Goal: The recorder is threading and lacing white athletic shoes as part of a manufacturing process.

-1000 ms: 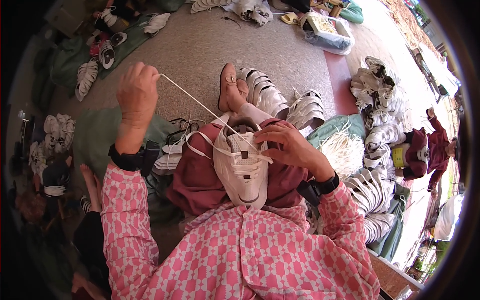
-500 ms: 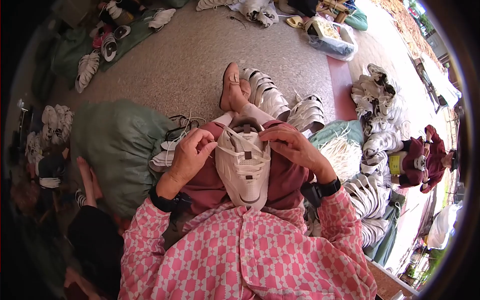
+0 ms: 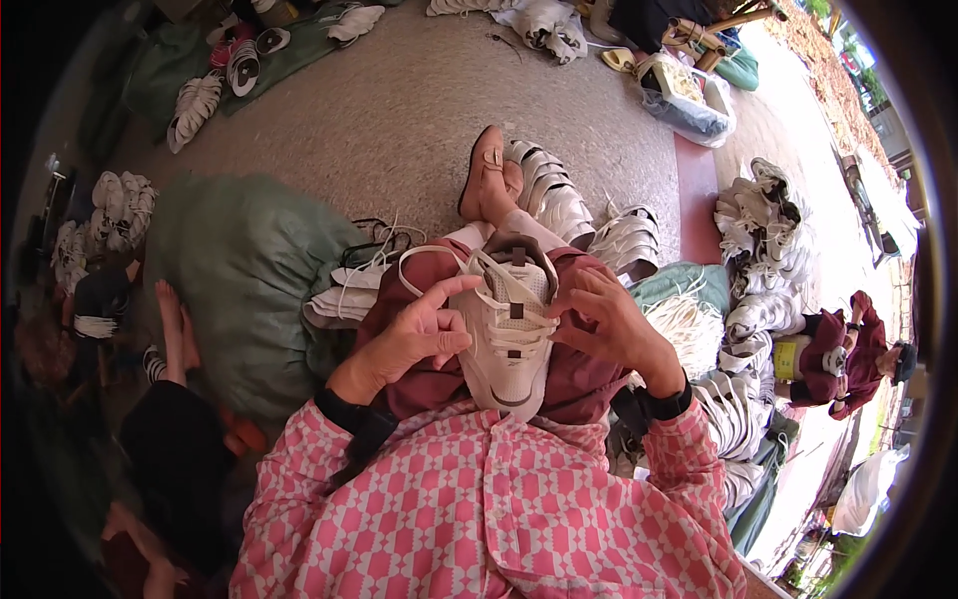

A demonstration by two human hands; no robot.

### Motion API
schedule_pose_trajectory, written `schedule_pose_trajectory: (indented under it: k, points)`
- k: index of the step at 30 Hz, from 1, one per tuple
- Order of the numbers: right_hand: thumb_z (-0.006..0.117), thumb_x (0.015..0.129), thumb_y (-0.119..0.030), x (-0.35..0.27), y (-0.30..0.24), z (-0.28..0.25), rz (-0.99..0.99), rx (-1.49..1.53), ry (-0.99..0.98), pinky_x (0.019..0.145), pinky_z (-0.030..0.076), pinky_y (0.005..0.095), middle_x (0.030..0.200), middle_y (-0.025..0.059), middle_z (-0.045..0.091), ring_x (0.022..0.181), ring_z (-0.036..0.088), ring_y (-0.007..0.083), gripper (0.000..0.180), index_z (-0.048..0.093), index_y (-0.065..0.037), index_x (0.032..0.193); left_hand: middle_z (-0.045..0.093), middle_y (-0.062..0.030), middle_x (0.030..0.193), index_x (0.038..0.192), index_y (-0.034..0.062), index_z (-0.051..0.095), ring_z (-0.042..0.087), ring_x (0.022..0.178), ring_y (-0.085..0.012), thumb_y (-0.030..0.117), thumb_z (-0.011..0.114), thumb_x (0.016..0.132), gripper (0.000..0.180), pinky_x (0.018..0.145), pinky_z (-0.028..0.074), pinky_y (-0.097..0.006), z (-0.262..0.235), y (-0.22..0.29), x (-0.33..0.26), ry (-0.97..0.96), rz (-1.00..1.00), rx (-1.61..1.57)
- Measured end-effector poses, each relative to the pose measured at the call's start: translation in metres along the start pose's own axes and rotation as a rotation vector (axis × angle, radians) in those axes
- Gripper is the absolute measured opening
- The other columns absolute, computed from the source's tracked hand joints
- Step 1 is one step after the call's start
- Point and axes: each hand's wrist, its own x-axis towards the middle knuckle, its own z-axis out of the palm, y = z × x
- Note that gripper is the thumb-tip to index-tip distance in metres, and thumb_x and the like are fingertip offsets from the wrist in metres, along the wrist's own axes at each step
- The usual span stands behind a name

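Observation:
A white sneaker (image 3: 504, 349) rests between my thighs, its toe toward me and its collar away. White shoelaces (image 3: 511, 309) cross its tongue, and a loose length arches out to the left near the collar. My left hand (image 3: 429, 334) is at the shoe's left side, thumb and index finger apart, index tip against the upper edge of the lacing. On the other side my right hand (image 3: 609, 324) has its fingers bent and apart near the eyelets. Neither hand shows a lace gripped between its fingers.
A large green sack (image 3: 244, 290) stands at my left, with white shoe parts (image 3: 344, 295) beside it. Bundles of white shoe uppers (image 3: 554, 200) lie past my knees. White laces (image 3: 684, 324) are heaped at right. Another person (image 3: 858, 354) sits far right.
My left hand has released the lace it pinched and moved in against the shoe. The lace now arches free at upper left. My right hand has moved slightly down along the shoe.

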Motion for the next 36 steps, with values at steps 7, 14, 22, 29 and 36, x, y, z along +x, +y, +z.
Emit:
schedule_pose_trajectory:
  k: [7, 14, 22, 29, 36]
  points:
    - [0.072, 0.074, -0.008, -0.006, 0.011, 0.009, -0.023, -0.084, 0.003, 0.087, 0.039, 0.0393, 0.089, 0.0040, 0.058, 0.092, 0.056, 0.0265, 0.017, 0.065, -0.011, 0.090, 0.056, 0.0038, 0.066, 0.144, 0.0119, 0.042, 0.050, 0.058, -0.0043, 0.016, 0.073, 0.086, 0.066, 0.054, 0.040, -0.022, 0.019, 0.004, 0.018, -0.033, 0.048, 0.632]
    - [0.074, 0.065, -0.013, -0.001, 0.007, 0.004, -0.041, -0.261, -0.016, 0.087, 0.045, 0.0422, 0.085, 0.0068, 0.056, 0.088, 0.058, 0.0308, 0.024, 0.056, -0.007, 0.079, 0.060, -0.0035, 0.059, 0.107, 0.0169, 0.061, 0.061, 0.054, -0.0175, 0.028, 0.076, 0.079, 0.033, 0.054, 0.046, -0.033, 0.030, 0.010, 0.025, 0.158, 0.127, 1.130]
    - [0.072, 0.078, -0.003, -0.028, 0.003, 0.027, 0.527, 0.278, 0.280, 0.069, 0.050, 0.0279, 0.083, 0.0052, 0.062, 0.073, 0.062, 0.0156, 0.021, 0.058, -0.003, 0.094, 0.062, -0.0048, 0.074, 0.098, 0.0120, 0.064, 0.062, 0.066, -0.0221, 0.022, 0.075, 0.078, 0.025, 0.058, 0.047, -0.035, 0.042, 0.017, 0.032, 0.220, 0.382, 1.232]
    - [0.071, 0.084, -0.002, -0.031, -0.005, 0.040, 0.544, 0.456, 0.349, 0.072, 0.051, 0.0238, 0.089, 0.0024, 0.065, 0.080, 0.062, 0.0075, 0.023, 0.061, -0.001, 0.104, 0.058, -0.0062, 0.092, 0.090, 0.0062, 0.068, 0.055, 0.093, -0.0266, 0.008, 0.073, 0.074, 0.016, 0.084, 0.045, -0.038, 0.043, 0.011, 0.069, 0.101, 0.840, 1.398]
    - [0.070, 0.082, 0.001, -0.029, 0.001, 0.034, 0.235, 0.144, 0.348, 0.068, 0.051, 0.0296, 0.087, 0.0092, 0.064, 0.076, 0.065, 0.0227, 0.018, 0.064, -0.002, 0.099, 0.060, -0.0053, 0.094, 0.088, 0.0070, 0.068, 0.055, 0.094, -0.0257, 0.011, 0.074, 0.074, 0.015, 0.084, 0.045, -0.038, 0.038, 0.011, 0.077, -0.003, 0.805, 1.375]
